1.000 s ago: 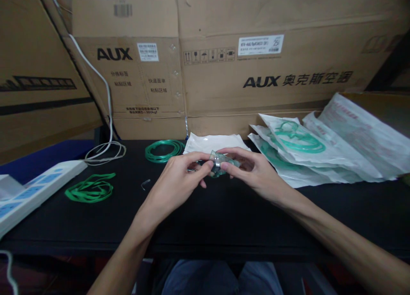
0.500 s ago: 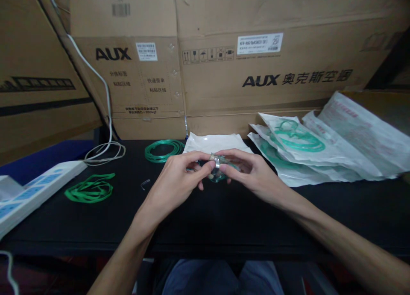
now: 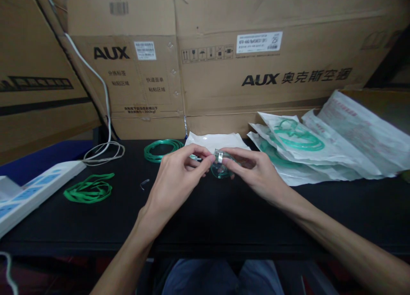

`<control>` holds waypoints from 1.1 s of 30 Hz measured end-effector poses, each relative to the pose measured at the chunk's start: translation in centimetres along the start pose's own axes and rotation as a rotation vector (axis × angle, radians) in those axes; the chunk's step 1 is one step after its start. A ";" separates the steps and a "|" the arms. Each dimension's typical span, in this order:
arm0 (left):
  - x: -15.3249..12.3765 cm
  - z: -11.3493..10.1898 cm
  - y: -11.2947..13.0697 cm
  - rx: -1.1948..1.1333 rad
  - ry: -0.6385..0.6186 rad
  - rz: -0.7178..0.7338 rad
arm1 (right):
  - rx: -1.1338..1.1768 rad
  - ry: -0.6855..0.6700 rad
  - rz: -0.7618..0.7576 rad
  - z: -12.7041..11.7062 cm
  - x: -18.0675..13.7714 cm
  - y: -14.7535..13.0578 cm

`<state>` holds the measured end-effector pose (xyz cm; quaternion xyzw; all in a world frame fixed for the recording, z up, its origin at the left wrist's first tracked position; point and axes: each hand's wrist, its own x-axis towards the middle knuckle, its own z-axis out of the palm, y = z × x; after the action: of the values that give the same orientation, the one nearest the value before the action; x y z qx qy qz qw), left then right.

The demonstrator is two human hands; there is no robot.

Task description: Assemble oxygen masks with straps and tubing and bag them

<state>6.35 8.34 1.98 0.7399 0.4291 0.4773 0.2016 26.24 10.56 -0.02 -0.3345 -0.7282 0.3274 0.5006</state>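
Note:
Both of my hands meet over the middle of the black table (image 3: 224, 209). Between them is a clear green plastic mask (image 3: 220, 170) with a small metal strip (image 3: 220, 157) on its top edge. My left hand (image 3: 177, 177) pinches the mask's left side with thumb and fingers. My right hand (image 3: 256, 171) grips its right side, thumb and forefinger by the metal strip. Most of the mask is hidden by my fingers.
A white bag (image 3: 214, 141) lies behind my hands. Sealed packets (image 3: 304, 145) with green tubing are stacked at the right. A green tube coil (image 3: 160, 150), green elastic bands (image 3: 89, 191), a white cable (image 3: 105, 151) and a power strip (image 3: 32, 192) lie left. Cardboard boxes (image 3: 224, 72) stand behind.
My hands have lifted slightly and turned the mask a little; my left fingers have shifted along its edge. Everything else on the table is unchanged.

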 end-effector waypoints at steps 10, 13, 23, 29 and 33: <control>-0.2 0.3 0.4 0.029 -0.097 -0.015 | -0.064 0.052 -0.039 0.2 0.0 -0.1; -0.3 0.4 0.3 0.023 -0.109 -0.005 | -0.077 0.054 -0.047 0.3 -0.1 -0.2; -0.6 0.8 0.4 0.014 -0.058 0.047 | -0.068 0.066 -0.068 0.4 -0.3 -0.8; -0.5 0.7 0.3 -0.046 -0.087 -0.014 | -0.064 0.054 -0.048 0.4 -0.3 -0.9; -0.4 0.5 0.5 -0.037 -0.130 -0.020 | -0.078 0.013 0.041 0.1 -0.2 -0.9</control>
<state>6.94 7.75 1.86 0.7612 0.4135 0.4339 0.2477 26.03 9.89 0.60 -0.3708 -0.7301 0.3068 0.4851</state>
